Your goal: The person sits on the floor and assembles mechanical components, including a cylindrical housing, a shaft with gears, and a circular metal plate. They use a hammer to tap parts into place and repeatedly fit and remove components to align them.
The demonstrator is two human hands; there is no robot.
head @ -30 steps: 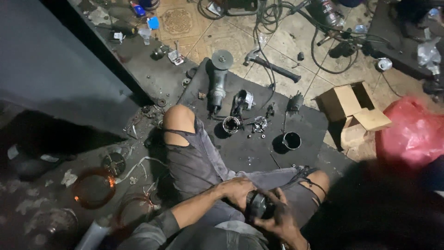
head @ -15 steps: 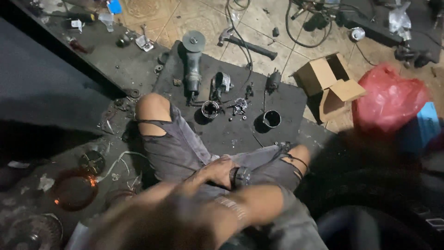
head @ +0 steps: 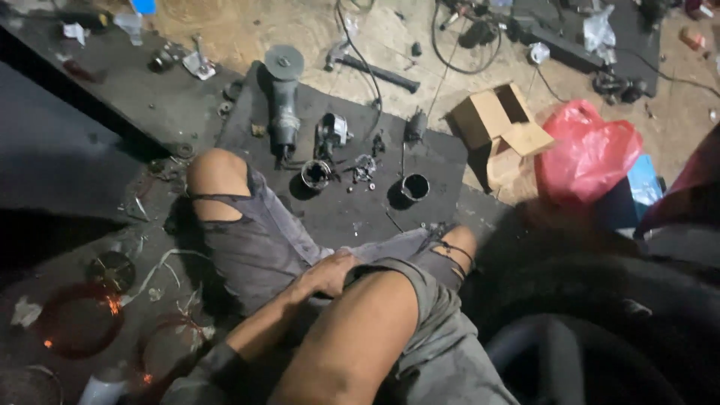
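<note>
Resting on the lap of torn grey shorts, the left hand lies loosely curled, holding nothing I can see; the right hand is hidden behind the forearm, grip unclear; an angle grinder lies well beyond on the dark mat

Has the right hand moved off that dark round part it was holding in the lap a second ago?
Cannot tell. The left hand rests on the thigh beside the grey shorts, but the raised forearm now covers the lap; neither right hand nor part shows.
</note>
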